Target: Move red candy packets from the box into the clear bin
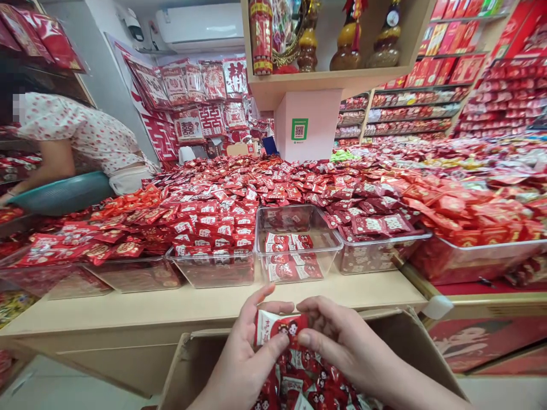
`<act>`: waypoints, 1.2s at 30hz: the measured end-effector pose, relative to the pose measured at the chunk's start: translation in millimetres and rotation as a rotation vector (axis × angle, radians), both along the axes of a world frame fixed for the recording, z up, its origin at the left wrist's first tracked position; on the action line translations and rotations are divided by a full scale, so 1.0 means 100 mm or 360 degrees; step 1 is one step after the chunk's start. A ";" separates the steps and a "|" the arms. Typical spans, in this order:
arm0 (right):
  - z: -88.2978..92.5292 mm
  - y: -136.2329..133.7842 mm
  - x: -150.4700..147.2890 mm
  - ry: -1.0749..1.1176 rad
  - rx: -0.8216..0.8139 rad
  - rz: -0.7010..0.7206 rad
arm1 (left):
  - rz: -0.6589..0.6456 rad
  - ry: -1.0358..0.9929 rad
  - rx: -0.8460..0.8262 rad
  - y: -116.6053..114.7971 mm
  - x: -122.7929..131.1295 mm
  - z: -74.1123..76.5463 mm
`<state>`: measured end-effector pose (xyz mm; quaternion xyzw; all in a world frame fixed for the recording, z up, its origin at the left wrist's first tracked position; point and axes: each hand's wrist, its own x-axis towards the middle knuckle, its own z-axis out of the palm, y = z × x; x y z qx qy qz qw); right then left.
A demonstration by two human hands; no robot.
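Red-and-white packet (270,327), pinched by the left hand (250,356) and right hand (342,336) over the box (199,359), just off the near edge of the counter (141,313). Looks like a fingertip grip, so slick wrapper could slip onto the packets (320,393) below. Tan top, 1 sparse bin (330,259) between fuller bins (213,274); shop's crammed red, person (81,122) bent over off left.

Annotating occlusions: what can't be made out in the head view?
Head view throughout:
Held packet: back, hidden by its front.
Left hand: some fingers, behind that packet.
Cardboard box: near side, cut off by bottom edge.
Teal basin: inside, hidden by its wall.
Green notice: fine print, too small.
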<state>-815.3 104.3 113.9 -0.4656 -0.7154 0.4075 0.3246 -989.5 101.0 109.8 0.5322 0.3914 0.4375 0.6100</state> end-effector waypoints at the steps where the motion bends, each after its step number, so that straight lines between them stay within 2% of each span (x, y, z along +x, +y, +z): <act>1: 0.01 0.02 0.00 0.0075 0.0021 -0.0021 | -0.0009 0.0025 0.0002 -0.02 0.02 -0.01; 6: 0.04 0.03 0.00 0.0120 0.0100 -0.0007 | -0.0005 0.0099 -0.0075 0.01 0.05 -0.03; 11: 0.04 0.01 -0.02 0.0071 0.0126 -0.0061 | 0.0188 0.0096 -0.0084 0.05 0.07 -0.10; 16: -0.02 0.04 -0.05 0.0527 -0.0266 -0.0041 | 0.0279 -0.0080 -0.0140 0.04 0.10 -0.10; 18: -0.04 0.05 -0.05 0.0650 -0.0366 0.0018 | 0.0151 -0.0121 -0.0158 0.05 0.09 -0.06; 20: -0.06 0.05 -0.03 0.0665 -0.0382 0.0049 | -0.0062 -0.0110 -0.0191 0.06 0.05 -0.03; 23: -0.08 0.05 -0.01 0.0590 -0.0371 0.0082 | -0.0282 0.0066 -0.0270 0.09 -0.03 -0.01; 26: -0.08 0.04 0.01 0.0487 -0.0360 0.0103 | -0.0379 0.0294 -0.0349 0.11 -0.10 -0.03; 29: -0.04 0.02 0.02 0.0390 -0.0316 0.0099 | -0.0389 0.0440 -0.0370 0.10 -0.13 -0.03; 33: 0.00 0.00 0.02 0.0295 -0.0282 0.0168 | -0.0449 0.0496 -0.0413 0.09 -0.14 0.02; 36: -0.05 0.00 0.01 0.0214 -0.0219 0.0199 | -0.0506 0.0558 -0.0381 0.09 -0.16 0.08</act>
